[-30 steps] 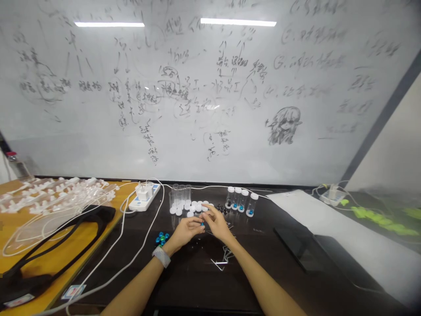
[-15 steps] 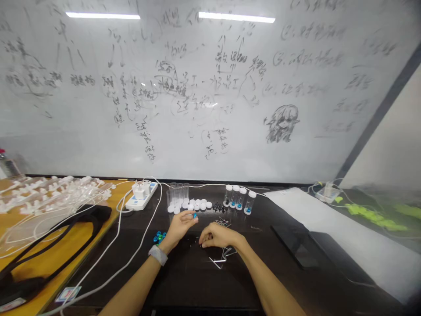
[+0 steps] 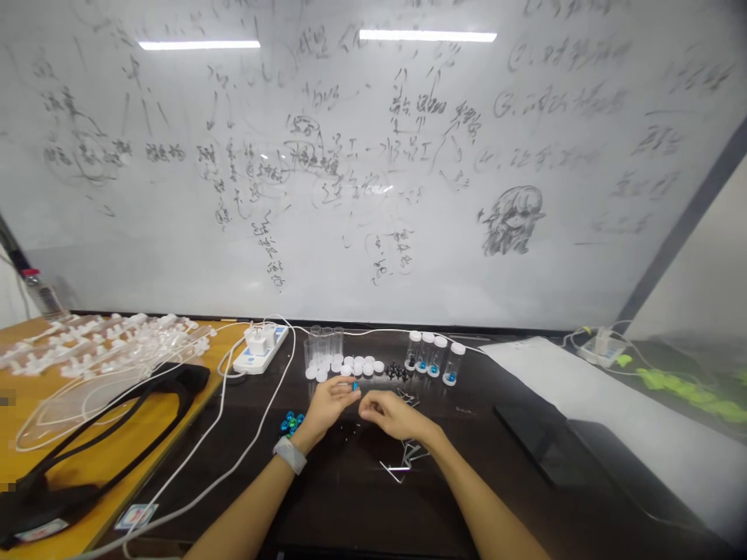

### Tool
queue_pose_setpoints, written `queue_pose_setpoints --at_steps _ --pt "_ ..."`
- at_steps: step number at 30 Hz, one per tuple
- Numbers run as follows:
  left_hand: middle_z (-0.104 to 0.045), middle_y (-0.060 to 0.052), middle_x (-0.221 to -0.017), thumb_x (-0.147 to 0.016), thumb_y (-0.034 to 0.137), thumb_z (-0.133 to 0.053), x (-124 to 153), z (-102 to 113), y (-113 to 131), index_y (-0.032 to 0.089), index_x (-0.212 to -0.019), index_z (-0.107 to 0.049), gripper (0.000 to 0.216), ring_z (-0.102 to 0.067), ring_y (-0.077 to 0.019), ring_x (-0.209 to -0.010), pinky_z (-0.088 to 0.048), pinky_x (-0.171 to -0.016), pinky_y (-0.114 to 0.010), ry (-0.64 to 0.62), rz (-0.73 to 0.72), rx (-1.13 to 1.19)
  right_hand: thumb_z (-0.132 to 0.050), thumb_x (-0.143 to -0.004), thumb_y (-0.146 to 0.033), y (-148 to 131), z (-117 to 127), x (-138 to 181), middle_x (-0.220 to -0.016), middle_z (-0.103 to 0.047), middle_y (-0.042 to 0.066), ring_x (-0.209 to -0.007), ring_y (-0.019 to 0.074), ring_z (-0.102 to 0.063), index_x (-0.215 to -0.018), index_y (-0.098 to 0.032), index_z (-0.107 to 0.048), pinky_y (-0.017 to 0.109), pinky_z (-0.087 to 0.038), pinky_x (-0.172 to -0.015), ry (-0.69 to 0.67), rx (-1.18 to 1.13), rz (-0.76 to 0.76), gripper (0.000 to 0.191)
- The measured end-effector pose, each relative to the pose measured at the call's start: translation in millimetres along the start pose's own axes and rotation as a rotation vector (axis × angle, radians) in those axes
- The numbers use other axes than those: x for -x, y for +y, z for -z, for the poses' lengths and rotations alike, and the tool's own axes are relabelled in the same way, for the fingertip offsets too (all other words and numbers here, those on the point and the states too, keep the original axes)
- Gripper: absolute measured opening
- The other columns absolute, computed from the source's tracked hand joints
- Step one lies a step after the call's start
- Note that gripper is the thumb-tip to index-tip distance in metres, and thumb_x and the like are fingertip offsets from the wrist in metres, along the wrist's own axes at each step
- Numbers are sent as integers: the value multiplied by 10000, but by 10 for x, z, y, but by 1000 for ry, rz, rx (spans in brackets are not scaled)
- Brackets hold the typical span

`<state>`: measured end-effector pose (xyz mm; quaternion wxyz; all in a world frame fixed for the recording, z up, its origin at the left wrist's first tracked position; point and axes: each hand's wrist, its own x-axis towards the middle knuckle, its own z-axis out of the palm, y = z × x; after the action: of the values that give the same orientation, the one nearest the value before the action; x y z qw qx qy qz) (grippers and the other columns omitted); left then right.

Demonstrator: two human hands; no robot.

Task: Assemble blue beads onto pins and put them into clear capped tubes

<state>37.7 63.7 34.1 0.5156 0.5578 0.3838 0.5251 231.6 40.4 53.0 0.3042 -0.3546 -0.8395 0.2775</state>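
Observation:
My left hand [image 3: 327, 406] pinches a small shiny blue ball [image 3: 355, 386] at its fingertips, above the dark table. Close to its right, my right hand [image 3: 394, 414] has thumb and fingers pressed together; whatever sits between them is hidden or too small to name. Tiny pale bits [image 3: 348, 432] lie on the table below the hands. Left of my left wrist is a cluster of blue and green balls [image 3: 292, 423]. Thin L-shaped metal rods [image 3: 401, 468] lie below my right hand, with more metal rods [image 3: 407, 397] behind it.
White round caps [image 3: 365, 365] and open clear tubes [image 3: 327, 342] stand at the back, beside small black parts [image 3: 398, 372]. Several capped tubes [image 3: 435, 356] hold blue balls. A power strip [image 3: 261, 350] with cables is left; a flat black device [image 3: 537, 443] lies right.
My right hand has risen from the table surface towards the blue ball in my left hand. The left hand keeps its pinch. The whole view has shifted slightly.

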Motion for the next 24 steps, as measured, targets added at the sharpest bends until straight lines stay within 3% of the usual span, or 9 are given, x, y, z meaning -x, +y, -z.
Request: queue_pose_setpoints --at_steps 4,7,24 --pt "-752 -73 -819 -608 326 -879 -1 -17 -19 135 -974 -721 442 -726 -220 -805 -556 -797 -320 26 -4 -16 -537 -943 -336 21 -12 -86 -785 -655 16 -684 153 -579 -898 -178 -659 243 -446 -639 296 -85 -3 205" --pt "-750 -66 -812 -620 313 -874 18 -45 -6 138 -963 -718 416 -724 -211 -803 -553 -799 -311 -6 -19 -8 -548 -935 -343 61 -66 -136 -781 -670 28 -667 160 -593 -889 -170 -664 250 -454 -637 400 -64 -23 214" --pt "-764 -98 -809 -622 288 -868 18 -72 -141 126 -939 -721 385 -722 -226 -765 -572 -765 -336 -41 -78 -48 -543 -928 -234 55 -170 -117 -767 -690 35 -716 193 -631 -795 -192 -685 279 -454 -690 470 149 -24 199"
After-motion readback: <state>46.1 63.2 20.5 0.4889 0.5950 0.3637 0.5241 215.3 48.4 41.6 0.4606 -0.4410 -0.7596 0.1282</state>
